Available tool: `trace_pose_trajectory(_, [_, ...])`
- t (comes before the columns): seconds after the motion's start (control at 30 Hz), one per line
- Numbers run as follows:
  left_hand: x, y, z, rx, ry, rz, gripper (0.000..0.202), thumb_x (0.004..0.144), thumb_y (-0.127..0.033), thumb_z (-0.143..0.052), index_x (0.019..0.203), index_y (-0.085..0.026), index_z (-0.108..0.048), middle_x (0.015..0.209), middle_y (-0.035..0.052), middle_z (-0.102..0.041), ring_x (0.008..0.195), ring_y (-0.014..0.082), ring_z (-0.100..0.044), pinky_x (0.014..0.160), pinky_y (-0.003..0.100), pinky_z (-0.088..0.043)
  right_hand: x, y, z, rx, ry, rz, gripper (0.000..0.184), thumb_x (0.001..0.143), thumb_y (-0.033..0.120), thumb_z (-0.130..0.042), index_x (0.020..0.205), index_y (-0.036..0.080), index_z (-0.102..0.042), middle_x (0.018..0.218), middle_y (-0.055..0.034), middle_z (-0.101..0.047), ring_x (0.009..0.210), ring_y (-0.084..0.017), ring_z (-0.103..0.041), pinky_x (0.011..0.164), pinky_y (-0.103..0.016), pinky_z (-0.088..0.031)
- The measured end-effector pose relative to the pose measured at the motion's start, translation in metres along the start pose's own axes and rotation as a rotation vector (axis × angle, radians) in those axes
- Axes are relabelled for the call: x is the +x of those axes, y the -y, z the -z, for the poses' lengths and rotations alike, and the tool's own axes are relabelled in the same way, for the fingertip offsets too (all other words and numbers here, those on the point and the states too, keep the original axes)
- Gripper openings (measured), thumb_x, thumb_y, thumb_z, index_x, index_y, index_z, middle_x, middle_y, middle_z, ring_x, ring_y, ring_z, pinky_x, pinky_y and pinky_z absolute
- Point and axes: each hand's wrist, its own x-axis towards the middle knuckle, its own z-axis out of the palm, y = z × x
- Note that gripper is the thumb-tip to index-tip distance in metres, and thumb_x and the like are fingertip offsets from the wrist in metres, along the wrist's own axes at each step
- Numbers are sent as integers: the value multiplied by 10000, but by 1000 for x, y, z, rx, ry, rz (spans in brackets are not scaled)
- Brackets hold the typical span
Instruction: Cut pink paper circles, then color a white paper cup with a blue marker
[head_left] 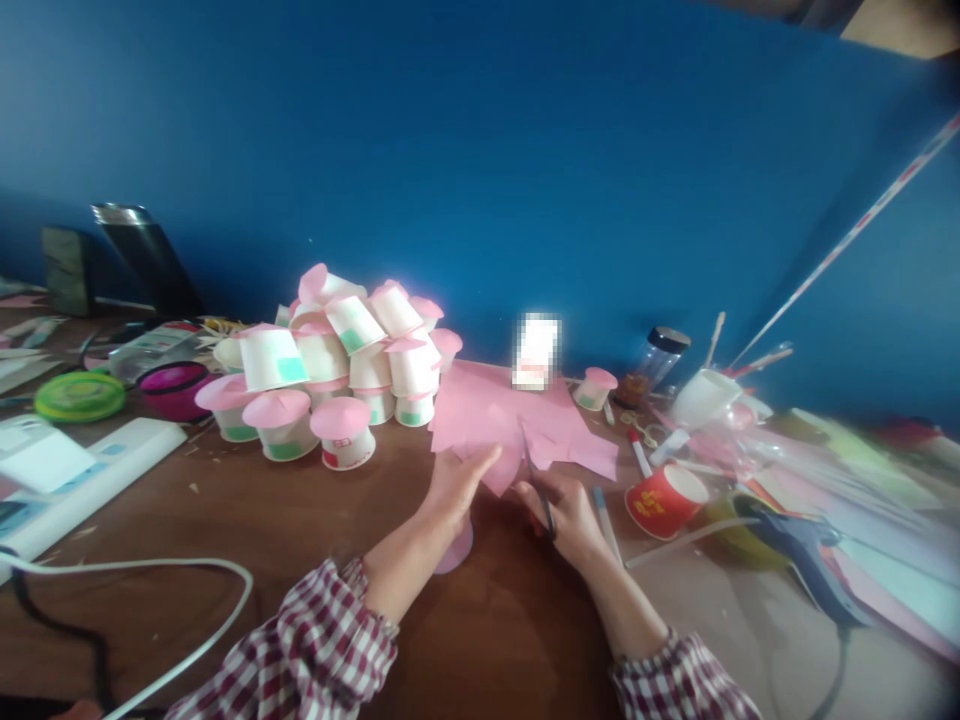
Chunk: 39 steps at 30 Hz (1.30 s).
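Note:
My left hand [459,487] pinches the near edge of a pink paper sheet [480,400], its thumb lying on top. In my right hand [571,515] is a pair of scissors [531,462], fingers closed round the handles, with the blades reaching into the sheet. Cut edges and a loose-looking flap show at the sheet's right side. Under my left wrist lies a pink paper disc [455,550], partly covered. To the left, white paper cups [274,358] with pink paper tops are piled up, some upright and some tilted.
A red paper cup [666,500] stands right of my right hand, near a glue gun [814,560]. A capped jar [660,360] and a small pink-topped cup [596,388] are by the blue wall. At left are a power strip [142,445] and a white cable [225,567].

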Motion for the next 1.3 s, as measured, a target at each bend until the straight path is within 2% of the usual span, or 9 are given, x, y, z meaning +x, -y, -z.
trace_pose_trajectory(0.23, [0,-1,-1,10,-12,14,317,647,-383,-728,778,-97,-686,736,108,-697,657,205,-639,598,301,-483,0,2,-1,-16,-4,7,359,807,463,-574,602,172,-527,415,51,-446,380,-87,-415,395,-193,-321])
trace_pose_trajectory(0.4, [0,-2,-2,34,-70,-3,313,613,-390,-752,720,-105,-681,684,89,-687,620,199,-631,547,284,-476,0,5,-3,3,11,-9,367,799,474,-579,606,167,-526,416,52,-439,377,-83,-415,383,-185,-309])
trace_pose_trajectory(0.63, [6,6,4,87,-48,-22,366,647,-409,-725,839,-97,-703,822,138,-710,749,255,-659,643,333,-505,0,6,-3,38,21,-3,360,786,475,-598,628,157,-542,431,47,-451,384,-84,-430,390,-187,-329])
trace_pose_trajectory(0.87, [7,8,3,32,-54,-11,407,632,-365,-745,930,-94,-693,921,158,-705,860,290,-655,741,381,-509,-1,8,-3,63,25,1,362,776,479,-601,624,155,-552,447,41,-464,400,-85,-429,395,-189,-338])
trace_pose_trajectory(1.07, [2,5,1,35,-22,-3,376,638,-375,-738,885,-93,-706,877,153,-711,800,283,-664,691,369,-516,0,8,-3,50,29,-16,360,772,503,-587,652,165,-563,451,46,-462,401,-89,-423,400,-193,-343])
trace_pose_trajectory(1.3, [1,2,1,76,-49,15,373,620,-393,-744,832,-88,-713,820,150,-711,741,267,-656,619,339,-502,0,7,-3,29,20,-8,384,771,524,-581,623,171,-549,432,42,-466,396,-94,-427,394,-198,-340])
